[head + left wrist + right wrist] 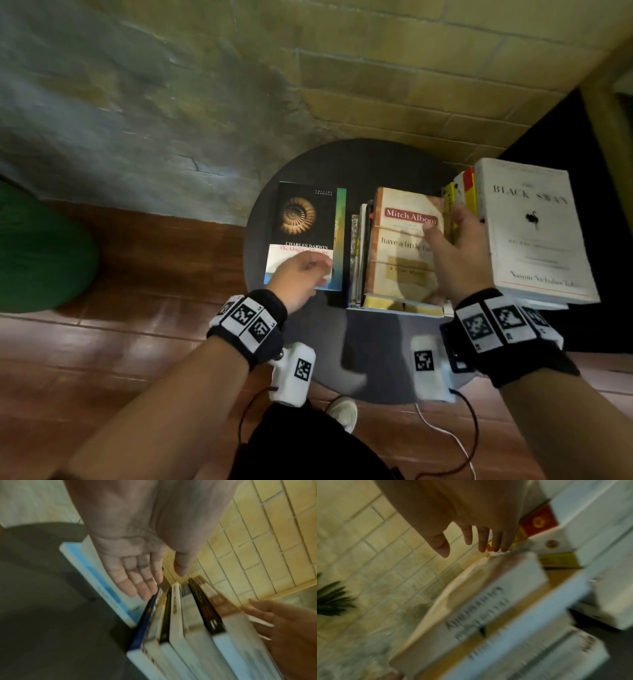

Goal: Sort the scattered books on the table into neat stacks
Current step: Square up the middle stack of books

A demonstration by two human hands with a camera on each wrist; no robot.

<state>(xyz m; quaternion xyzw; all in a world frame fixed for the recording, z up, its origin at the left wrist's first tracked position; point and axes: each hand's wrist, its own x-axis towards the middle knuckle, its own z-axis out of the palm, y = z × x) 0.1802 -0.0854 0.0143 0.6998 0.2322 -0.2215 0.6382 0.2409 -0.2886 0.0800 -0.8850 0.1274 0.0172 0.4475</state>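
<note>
On the small round dark table (pixel 294 164) the books sit in three groups. At the left lies one flat paperback, the black Darwin book with a spiral fossil on its cover (pixel 306 233), over what looks like another with a green-to-yellow edge showing at its right side. In the middle is a stack topped by the tan Mitch Albom paperback (pixel 400 246), with about four thinner books standing on edge against its left side (pixel 359 253) (the left wrist view shows their spines fanned, too blurred to count surely). At the right is a taller stack topped by the white Black Swan book (pixel 534 233), with red and yellow spines showing just under it.

The left hand (pixel 301 277) hovers over the Darwin book's lower edge, fingers straight and relaxed, holding nothing. The right hand (pixel 459 250) reaches between the middle and right stacks, fingers extended near the yellow spines; it grips nothing that I can see.

The likeliest mishap: the right stack overhangs the table rim, so a nudge from the right wrist could tip it off. The upright books lean on the middle stack; shifting that stack would likely let them topple.
</note>
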